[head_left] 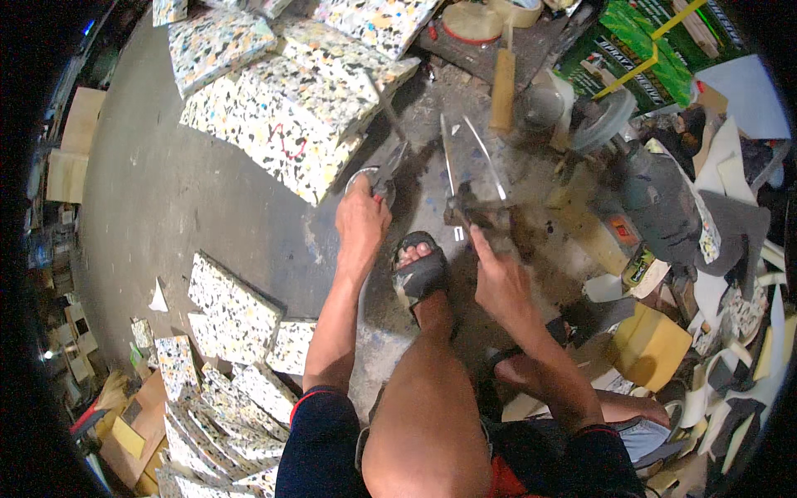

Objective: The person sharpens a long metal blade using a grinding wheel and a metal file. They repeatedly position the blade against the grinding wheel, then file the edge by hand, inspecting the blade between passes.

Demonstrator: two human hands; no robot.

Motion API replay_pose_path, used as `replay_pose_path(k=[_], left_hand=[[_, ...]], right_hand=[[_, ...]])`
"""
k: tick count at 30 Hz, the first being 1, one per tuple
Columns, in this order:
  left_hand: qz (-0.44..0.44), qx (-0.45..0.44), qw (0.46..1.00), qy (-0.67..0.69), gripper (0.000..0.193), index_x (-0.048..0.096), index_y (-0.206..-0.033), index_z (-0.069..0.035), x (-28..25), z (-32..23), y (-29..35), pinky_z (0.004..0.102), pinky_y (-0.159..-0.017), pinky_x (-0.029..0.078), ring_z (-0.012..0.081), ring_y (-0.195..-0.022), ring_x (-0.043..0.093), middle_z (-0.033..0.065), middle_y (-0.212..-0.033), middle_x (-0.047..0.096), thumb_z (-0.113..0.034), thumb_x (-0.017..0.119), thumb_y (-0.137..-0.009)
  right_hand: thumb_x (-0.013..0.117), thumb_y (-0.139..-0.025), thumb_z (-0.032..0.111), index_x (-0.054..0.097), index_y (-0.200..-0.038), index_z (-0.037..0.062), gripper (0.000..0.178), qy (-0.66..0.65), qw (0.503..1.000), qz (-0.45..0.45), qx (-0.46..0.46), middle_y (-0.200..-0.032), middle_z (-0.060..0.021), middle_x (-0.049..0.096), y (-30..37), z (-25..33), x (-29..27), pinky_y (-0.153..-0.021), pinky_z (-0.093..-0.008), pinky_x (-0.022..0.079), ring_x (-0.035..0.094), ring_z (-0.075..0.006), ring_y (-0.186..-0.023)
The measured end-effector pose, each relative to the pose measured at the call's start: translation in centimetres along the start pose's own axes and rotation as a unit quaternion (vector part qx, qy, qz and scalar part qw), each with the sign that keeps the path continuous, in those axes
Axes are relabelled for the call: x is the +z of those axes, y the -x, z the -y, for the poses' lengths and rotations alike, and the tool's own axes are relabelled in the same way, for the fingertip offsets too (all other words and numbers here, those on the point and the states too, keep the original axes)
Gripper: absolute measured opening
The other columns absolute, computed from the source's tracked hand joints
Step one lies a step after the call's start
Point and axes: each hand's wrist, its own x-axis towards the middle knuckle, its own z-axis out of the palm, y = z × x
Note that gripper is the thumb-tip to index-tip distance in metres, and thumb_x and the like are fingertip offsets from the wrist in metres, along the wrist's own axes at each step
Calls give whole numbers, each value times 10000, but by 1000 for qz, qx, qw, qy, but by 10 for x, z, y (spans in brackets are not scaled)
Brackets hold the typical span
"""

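My left hand (363, 214) is closed around a metal tool (388, 168) with a pointed grey blade and a pale rounded part by the thumb; its exact kind is unclear. To the right, beyond my sandalled foot (419, 270), my right hand (502, 278) is closed, index finger stretched forward along a dark handle. A long narrow blade (449, 158) points away from it, so it looks like a knife. Beside that blade a second thin shiny strip (488, 158) slants over the floor. A dark block (480, 213) sits just ahead of the right fingers, partly blurred.
Speckled foam slabs (274, 116) are stacked at the far left, with more foam pieces (232, 307) near left. A wooden-handled tool (502, 87) and a tape roll (519, 12) lie far ahead. Scraps and a yellow foam block (650, 344) crowd the right, below a green package (631, 54).
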Motion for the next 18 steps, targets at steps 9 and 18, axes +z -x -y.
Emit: replay_pose_path(k=[9,18], left_hand=[[100,-51,986,120,302,614,-982,28,3,8,10,423,-647,482,321,-675,645,196,-693,626,-264,665,-925],[210,-73,956,193,332,621,-978,69,-18,-40,36,400,-587,502,224,-614,678,178,-616,619,-258,652,-938]], right_hand=[[608,-919,102,472,-1388,41,492,-51,997,-57,24,-1050,-271,651,32,-65,41,-772,-489,531,653,-424,-932],[640,-957,130,638,-1031,6,144,-500,865,-35,15,-785,-16,628,-70,28,-13,-473,-236,462,568,-66,-590]])
